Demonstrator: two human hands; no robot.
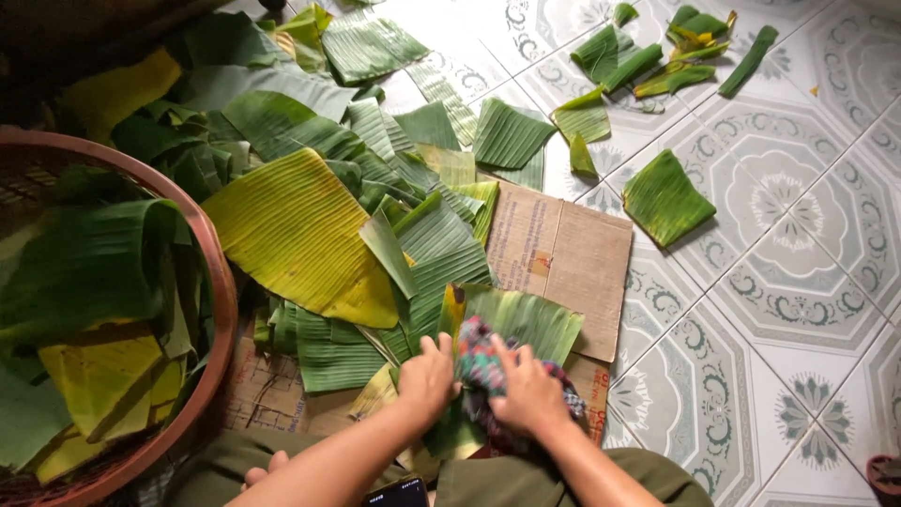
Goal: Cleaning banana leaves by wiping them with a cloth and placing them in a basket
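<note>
I sit on the floor with a green banana leaf piece (535, 322) in front of my knees. My left hand (427, 377) presses down on the near end of that leaf. My right hand (527, 394) is closed around a bunched multicoloured cloth (481, 361) and holds it against the leaf. The cloth sits between both hands. A flat sheet of brown cardboard (572, 258) lies under the leaf.
A big pile of cut banana leaves (300, 230), green and yellow, covers the floor ahead. A round woven basket (221, 282) at my left holds more leaves. Loose leaf pieces (664, 197) lie on patterned floor tiles (798, 310) to the right. A dark phone (399, 493) rests on my lap.
</note>
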